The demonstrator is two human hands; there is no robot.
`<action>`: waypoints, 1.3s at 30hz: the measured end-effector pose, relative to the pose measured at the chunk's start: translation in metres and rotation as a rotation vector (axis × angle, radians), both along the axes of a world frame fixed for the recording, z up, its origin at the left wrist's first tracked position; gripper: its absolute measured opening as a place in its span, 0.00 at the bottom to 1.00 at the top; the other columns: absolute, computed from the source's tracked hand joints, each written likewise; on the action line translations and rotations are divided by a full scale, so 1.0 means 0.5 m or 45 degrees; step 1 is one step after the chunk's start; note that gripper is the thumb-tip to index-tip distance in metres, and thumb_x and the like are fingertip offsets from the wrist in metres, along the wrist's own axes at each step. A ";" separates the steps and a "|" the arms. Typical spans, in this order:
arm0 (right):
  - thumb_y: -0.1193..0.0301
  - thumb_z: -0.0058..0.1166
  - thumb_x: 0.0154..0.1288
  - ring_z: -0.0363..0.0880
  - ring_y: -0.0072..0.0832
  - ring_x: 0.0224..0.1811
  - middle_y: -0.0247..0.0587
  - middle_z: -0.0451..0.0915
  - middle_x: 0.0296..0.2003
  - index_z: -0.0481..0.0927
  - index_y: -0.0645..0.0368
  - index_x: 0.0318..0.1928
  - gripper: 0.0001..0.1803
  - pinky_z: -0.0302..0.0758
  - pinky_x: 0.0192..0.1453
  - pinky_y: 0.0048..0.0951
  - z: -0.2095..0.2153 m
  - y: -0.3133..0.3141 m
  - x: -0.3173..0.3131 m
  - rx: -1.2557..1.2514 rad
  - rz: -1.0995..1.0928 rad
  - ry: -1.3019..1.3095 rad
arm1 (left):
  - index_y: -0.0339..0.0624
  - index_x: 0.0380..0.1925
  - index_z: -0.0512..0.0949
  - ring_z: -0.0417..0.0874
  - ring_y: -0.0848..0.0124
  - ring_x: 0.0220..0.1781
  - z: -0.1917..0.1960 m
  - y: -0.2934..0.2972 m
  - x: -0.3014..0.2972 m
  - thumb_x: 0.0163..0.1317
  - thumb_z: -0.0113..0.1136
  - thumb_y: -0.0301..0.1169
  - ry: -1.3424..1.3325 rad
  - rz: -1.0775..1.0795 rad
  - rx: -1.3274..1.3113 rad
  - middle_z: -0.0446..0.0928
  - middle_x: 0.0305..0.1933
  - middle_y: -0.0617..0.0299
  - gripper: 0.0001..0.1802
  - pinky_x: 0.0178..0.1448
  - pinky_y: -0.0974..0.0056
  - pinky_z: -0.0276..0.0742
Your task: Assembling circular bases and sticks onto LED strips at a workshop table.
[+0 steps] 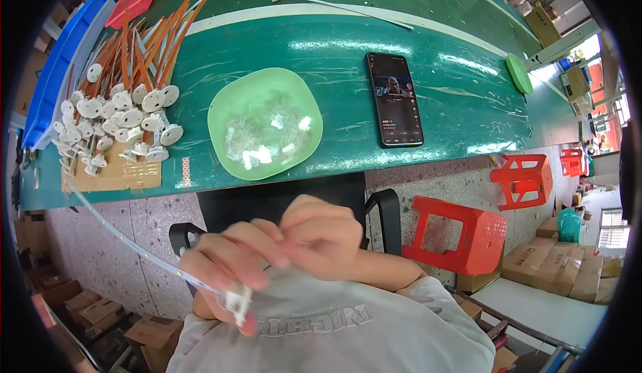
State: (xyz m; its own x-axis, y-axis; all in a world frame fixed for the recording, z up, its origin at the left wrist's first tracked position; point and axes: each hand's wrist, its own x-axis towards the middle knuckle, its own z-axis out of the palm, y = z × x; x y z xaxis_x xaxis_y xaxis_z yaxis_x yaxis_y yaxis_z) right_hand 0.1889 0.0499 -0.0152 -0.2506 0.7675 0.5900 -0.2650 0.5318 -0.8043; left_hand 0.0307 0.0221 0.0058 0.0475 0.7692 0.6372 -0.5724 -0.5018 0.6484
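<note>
White strip (144,256) pinched in left hand (224,266); right hand (324,239) closed beside it, fingertips meeting, below green surface (348,59).

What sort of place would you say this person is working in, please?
Probably a small assembly workshop: a long green worktable holds a pile of white disc-ended parts with orange strips, brown cardboard cartons are stacked on the floor, and red plastic stools stand nearby.

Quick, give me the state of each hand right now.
Left hand: closed on a white strip with a small clear piece at its end.
Right hand: fingers pinched together; what they hold cannot be told.
</note>
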 end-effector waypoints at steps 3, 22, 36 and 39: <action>0.84 0.67 0.48 0.80 0.35 0.30 0.48 0.82 0.31 0.83 0.68 0.32 0.09 0.75 0.33 0.30 -0.012 -0.016 -0.030 -0.192 0.056 0.152 | 0.59 0.51 0.71 0.78 0.62 0.47 0.010 0.002 0.008 0.49 0.80 0.42 0.069 -0.138 0.203 0.79 0.49 0.72 0.31 0.55 0.52 0.61; 0.83 0.69 0.45 0.81 0.35 0.30 0.42 0.83 0.33 0.83 0.64 0.35 0.14 0.78 0.30 0.29 -0.005 -0.021 -0.060 0.279 -0.040 0.026 | 0.54 0.49 0.68 0.77 0.68 0.36 -0.006 -0.077 -0.028 0.49 0.79 0.44 0.123 0.081 0.071 0.77 0.44 0.64 0.33 0.43 0.62 0.61; 0.84 0.67 0.43 0.79 0.35 0.26 0.44 0.82 0.30 0.81 0.66 0.34 0.14 0.77 0.28 0.29 -0.009 -0.034 -0.057 0.247 -0.160 0.015 | 0.55 0.56 0.65 0.79 0.71 0.38 -0.016 -0.062 -0.033 0.52 0.77 0.46 0.049 -0.096 0.187 0.78 0.50 0.67 0.37 0.50 0.59 0.62; 0.84 0.68 0.43 0.80 0.35 0.27 0.44 0.82 0.30 0.82 0.66 0.34 0.13 0.77 0.28 0.29 -0.009 -0.031 -0.061 0.228 -0.126 -0.001 | 0.56 0.56 0.66 0.79 0.73 0.37 -0.017 -0.066 -0.035 0.52 0.77 0.47 0.059 -0.060 0.146 0.78 0.49 0.68 0.37 0.49 0.61 0.61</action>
